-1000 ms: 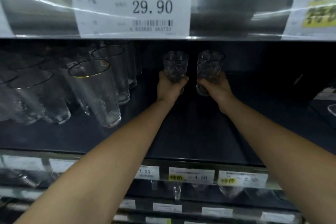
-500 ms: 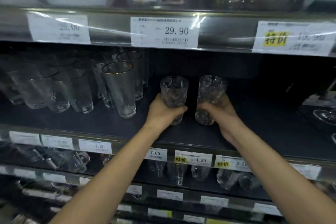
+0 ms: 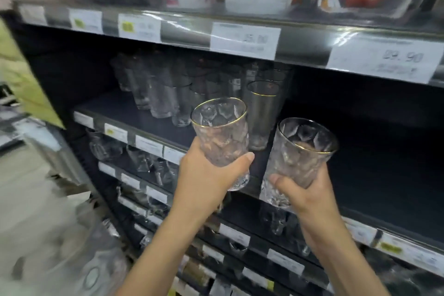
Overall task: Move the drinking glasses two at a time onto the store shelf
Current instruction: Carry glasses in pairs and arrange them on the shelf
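While both arms reach up from six o'clock, the left hand (image 3: 206, 175) wraps its grip round the lower half of the left glass (image 3: 221, 132), thumb across the near side, and the right hand (image 3: 305, 190) closes its grip round the lower half of the right glass (image 3: 302, 149). Both are clear, faceted and gold-rimmed, slightly tilted, held in the air in front of the dark shelf (image 3: 125, 115), side by side but apart, the right one lower, at four o'clock of the left. On the shelf, at one o'clock of the left glass, stands a tall glass (image 3: 262, 113) with a gold rim, and a blurred cluster of glasses (image 3: 163, 101) stands toward ten o'clock. Price labels (image 3: 245, 39) line the shelf edge above, at twelve o'clock, their print mostly blurred.
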`<action>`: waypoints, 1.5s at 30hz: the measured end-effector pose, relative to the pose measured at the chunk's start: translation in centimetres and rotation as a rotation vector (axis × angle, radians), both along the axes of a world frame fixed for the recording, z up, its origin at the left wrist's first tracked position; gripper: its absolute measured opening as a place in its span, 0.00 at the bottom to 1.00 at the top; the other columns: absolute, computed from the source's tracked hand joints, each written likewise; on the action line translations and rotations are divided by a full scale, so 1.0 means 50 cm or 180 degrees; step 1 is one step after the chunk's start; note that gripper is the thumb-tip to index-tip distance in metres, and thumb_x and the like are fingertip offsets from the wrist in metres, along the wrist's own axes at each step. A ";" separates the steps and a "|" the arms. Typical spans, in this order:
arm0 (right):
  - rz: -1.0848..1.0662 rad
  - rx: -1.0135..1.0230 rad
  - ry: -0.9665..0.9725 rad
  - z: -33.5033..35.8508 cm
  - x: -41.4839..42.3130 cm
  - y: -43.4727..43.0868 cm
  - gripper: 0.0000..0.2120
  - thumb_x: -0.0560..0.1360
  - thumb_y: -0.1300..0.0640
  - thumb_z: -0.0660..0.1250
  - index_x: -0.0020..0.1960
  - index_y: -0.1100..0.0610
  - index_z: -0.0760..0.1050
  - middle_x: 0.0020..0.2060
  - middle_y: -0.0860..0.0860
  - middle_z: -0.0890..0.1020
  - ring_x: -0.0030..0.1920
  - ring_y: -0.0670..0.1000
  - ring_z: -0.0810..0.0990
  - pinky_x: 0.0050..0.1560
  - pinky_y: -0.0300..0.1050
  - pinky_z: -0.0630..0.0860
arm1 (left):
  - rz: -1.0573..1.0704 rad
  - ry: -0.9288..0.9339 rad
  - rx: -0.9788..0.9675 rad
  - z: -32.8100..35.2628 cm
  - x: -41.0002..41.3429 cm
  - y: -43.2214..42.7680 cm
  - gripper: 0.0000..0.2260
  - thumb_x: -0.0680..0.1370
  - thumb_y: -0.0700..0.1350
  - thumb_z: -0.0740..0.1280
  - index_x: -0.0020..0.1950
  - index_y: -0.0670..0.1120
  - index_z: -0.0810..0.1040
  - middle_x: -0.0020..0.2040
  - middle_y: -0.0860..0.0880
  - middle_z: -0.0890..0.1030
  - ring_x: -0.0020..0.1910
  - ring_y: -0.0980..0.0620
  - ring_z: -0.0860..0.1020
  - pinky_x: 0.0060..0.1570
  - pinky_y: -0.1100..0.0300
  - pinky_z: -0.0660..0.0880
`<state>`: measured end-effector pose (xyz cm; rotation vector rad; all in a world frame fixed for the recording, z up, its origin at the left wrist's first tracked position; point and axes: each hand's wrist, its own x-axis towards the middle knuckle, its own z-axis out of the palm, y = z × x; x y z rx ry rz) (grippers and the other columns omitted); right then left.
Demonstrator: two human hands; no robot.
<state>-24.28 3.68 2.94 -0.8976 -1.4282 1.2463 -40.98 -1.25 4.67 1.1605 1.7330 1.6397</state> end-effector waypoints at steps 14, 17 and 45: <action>0.0773 0.0035 -0.0054 0.005 -0.454 -0.103 0.27 0.71 0.68 0.73 0.59 0.43 0.69 0.47 0.36 0.84 0.49 0.39 0.83 0.45 0.34 0.76 | 0.0876 0.0270 -0.0113 -0.017 -0.413 -0.202 0.24 0.64 0.54 0.80 0.55 0.58 0.74 0.47 0.63 0.82 0.45 0.69 0.80 0.41 0.75 0.73; 0.0758 -0.0060 -0.0043 -0.001 -0.551 -0.120 0.27 0.71 0.66 0.73 0.58 0.41 0.69 0.46 0.36 0.83 0.48 0.38 0.82 0.45 0.34 0.75 | 0.0862 0.0376 -0.0173 -0.023 -0.514 -0.213 0.26 0.63 0.58 0.80 0.56 0.59 0.72 0.50 0.60 0.82 0.48 0.65 0.81 0.47 0.66 0.77; -0.0530 -0.0185 -0.0511 -0.018 -1.005 0.132 0.25 0.65 0.50 0.79 0.58 0.43 0.72 0.54 0.43 0.80 0.53 0.42 0.79 0.52 0.42 0.75 | 0.0216 0.0305 -0.0267 -0.032 -0.951 0.177 0.27 0.71 0.47 0.78 0.63 0.50 0.66 0.47 0.61 0.76 0.44 0.68 0.75 0.35 0.79 0.70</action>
